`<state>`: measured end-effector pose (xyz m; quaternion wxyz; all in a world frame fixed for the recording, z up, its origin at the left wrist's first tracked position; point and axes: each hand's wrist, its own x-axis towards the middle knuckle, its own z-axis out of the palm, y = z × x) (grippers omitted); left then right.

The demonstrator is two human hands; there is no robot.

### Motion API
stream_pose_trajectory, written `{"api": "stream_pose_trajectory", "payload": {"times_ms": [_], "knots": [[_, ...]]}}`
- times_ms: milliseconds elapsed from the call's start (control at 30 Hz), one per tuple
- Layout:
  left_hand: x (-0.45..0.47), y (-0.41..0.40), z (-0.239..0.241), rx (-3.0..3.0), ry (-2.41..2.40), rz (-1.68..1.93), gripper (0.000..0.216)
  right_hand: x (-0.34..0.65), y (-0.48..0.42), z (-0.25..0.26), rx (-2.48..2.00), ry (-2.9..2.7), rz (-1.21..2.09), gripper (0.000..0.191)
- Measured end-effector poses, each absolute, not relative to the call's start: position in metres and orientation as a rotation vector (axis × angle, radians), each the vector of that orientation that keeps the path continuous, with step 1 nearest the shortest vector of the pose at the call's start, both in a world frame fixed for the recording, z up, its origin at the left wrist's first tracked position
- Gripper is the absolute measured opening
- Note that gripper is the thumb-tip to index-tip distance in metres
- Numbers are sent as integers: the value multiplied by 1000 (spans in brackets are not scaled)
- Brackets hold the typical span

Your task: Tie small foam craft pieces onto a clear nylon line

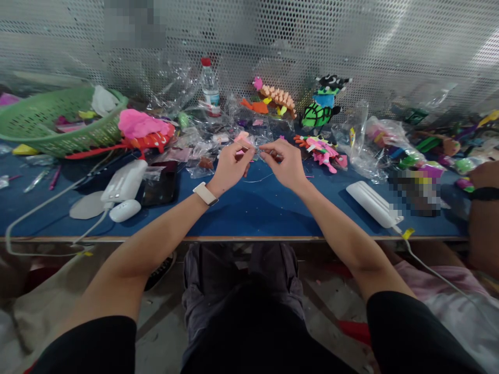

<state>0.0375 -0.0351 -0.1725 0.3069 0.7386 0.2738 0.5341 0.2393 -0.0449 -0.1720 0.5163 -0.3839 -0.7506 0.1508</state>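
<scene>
My left hand (234, 165) and my right hand (286, 163) come close together over the blue table, fingertips almost meeting. Both are closed in a pinch, and whatever they hold is too small to make out. A thin pale strand (258, 181) curves below the fingers; its ends are hidden. Just behind my left hand lies a pink clay piece (242, 138) among clear plastic wrappers (197, 150). To the right of my right hand is a pink clay figure (324, 151) with several colours at its top.
At left stand a green basket (64, 143), a red clay figure with a pink top (146, 132), a white power bank (125, 182) and a dark phone (159, 184). Behind are a bottle (211, 91) and clay animals (278, 98). Another power bank (372, 203) and a person's hand (485, 176) are at right.
</scene>
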Motion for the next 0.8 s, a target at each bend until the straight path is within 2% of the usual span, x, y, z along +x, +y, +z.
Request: {"api": "stream_pose_trajectory", "payload": {"times_ms": [433,567,800], "knots": [[38,-31,-180,1971,772,1511,30,236,-48,-169,-941,-1672,461,34],[37,-32,-179,2026,752,1552,33,238,-46,-169,-936,-1642,667,34],[34,-38,-174,2125,782,1562,32,238,-46,-165,-883,-1520,1069,50]]}}
